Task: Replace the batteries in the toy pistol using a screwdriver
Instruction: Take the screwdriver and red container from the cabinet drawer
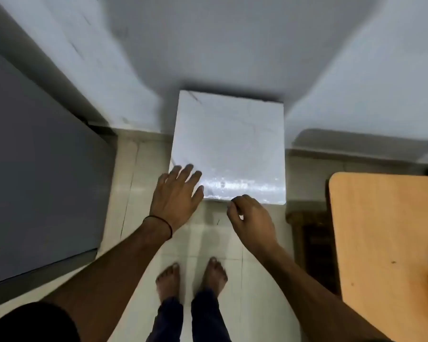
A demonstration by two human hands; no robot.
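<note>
Head camera looks straight down at my two hands, held out in front of a white stone slab (229,144) that stands against the white wall (232,45). My left hand (174,196) lies over the slab's near left corner with its fingers (183,175) straight and spread apart. I cannot tell whether they touch the stone or hang just above it. A thin black band (158,222) circles that wrist. My right hand (251,218) sits just beside the slab's near edge, its fingers loosely curled inward and the thumb close to the forefinger, with nothing that I can see between them. The picture is blurred there.

Where the toy pistol is, I cannot tell from this view.

Below the hands, two bare feet (215,272) stand side by side on the pale tiled floor (203,243), with dark trouser legs (205,314) above them. A light wooden table (381,243) fills the right side, well apart from the slab. A flat grey panel (35,169) takes up the left side.
</note>
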